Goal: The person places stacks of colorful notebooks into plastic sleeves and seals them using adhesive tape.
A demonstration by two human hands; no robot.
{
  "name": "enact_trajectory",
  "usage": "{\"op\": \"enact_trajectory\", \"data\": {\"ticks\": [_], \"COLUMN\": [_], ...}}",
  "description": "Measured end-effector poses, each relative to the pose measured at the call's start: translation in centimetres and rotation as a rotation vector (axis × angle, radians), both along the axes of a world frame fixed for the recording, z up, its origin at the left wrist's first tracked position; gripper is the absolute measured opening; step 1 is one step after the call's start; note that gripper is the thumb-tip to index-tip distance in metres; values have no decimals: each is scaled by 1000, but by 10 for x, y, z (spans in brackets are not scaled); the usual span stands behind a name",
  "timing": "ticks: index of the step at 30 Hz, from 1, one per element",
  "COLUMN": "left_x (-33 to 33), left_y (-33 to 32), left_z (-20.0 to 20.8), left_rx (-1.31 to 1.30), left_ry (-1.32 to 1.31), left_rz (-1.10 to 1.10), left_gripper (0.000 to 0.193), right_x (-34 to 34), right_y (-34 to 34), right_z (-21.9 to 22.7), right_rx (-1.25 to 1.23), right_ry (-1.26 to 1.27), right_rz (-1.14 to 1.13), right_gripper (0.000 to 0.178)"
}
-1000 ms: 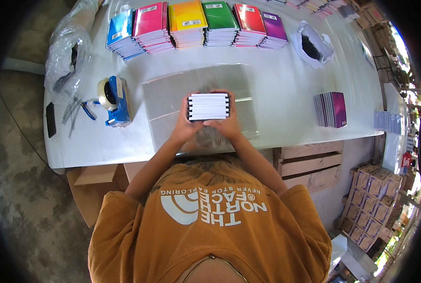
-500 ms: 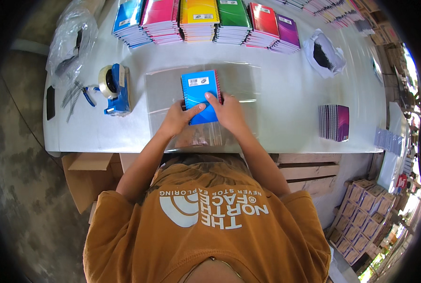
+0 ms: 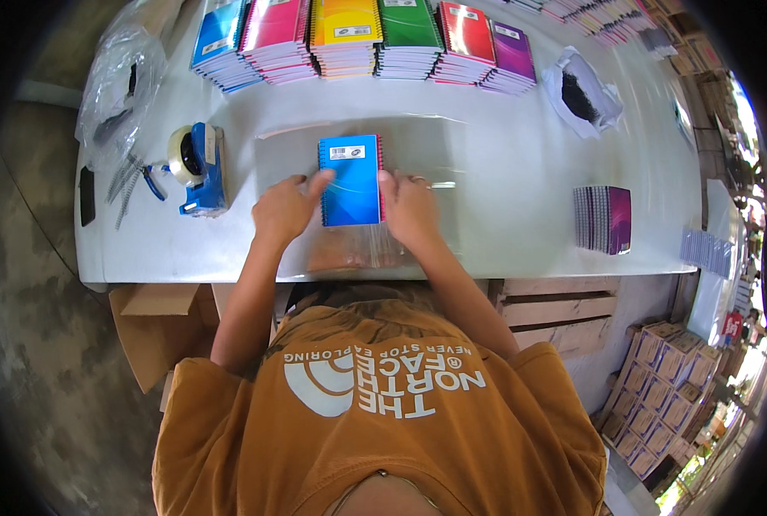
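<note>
A blue spiral notebook (image 3: 349,191) lies upright to my view on a clear plastic sheet (image 3: 285,142). Pink edges and a pink coil show along its right side, so at least one more notebook seems to be beneath it. My left hand (image 3: 282,208) is at its left edge, thumb by the coil and fingers apart from the cover. On the other side my right hand (image 3: 413,211) has its thumb against the right edge, its fingers off the cover. Neither hand is wrapped round the notebook; the fingertips are partly hidden.
Stacks of notebooks in several colours, including a yellow stack (image 3: 344,34), line the far side. Left are a blue tape dispenser (image 3: 205,172), pliers (image 3: 153,184), loose coils (image 3: 125,185) and a plastic bag (image 3: 121,95). Right are a white bag (image 3: 583,95) and purple notebooks (image 3: 603,220).
The notebook has been lowered flat onto the plastic sheet. Both hands have loosened, thumbs sliding off its cover to the sides, my left hand moving further left.
</note>
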State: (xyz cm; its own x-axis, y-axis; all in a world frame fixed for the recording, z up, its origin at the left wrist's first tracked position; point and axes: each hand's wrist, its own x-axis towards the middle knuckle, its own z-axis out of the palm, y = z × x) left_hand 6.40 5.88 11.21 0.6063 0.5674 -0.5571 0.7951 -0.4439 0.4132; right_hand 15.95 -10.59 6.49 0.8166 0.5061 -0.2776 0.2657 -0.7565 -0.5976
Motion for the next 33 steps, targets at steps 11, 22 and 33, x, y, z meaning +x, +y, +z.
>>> {"op": "enact_trajectory", "data": {"ticks": [11, 22, 33], "left_x": [-41, -40, -40], "left_y": [-9, -6, 18], "left_z": [-119, -100, -78], "left_rx": [800, 701, -132], "left_ry": [-298, -374, -703], "left_rz": [171, 66, 472], "left_gripper": [49, 36, 25], "right_x": [-9, -6, 20], "right_y": [-49, -42, -54], "right_z": [-75, -48, -54], "right_rx": [112, 200, 357], "right_ry": [-622, -482, -337], "right_rz": [-226, -274, -271], "right_gripper": [37, 17, 17]}}
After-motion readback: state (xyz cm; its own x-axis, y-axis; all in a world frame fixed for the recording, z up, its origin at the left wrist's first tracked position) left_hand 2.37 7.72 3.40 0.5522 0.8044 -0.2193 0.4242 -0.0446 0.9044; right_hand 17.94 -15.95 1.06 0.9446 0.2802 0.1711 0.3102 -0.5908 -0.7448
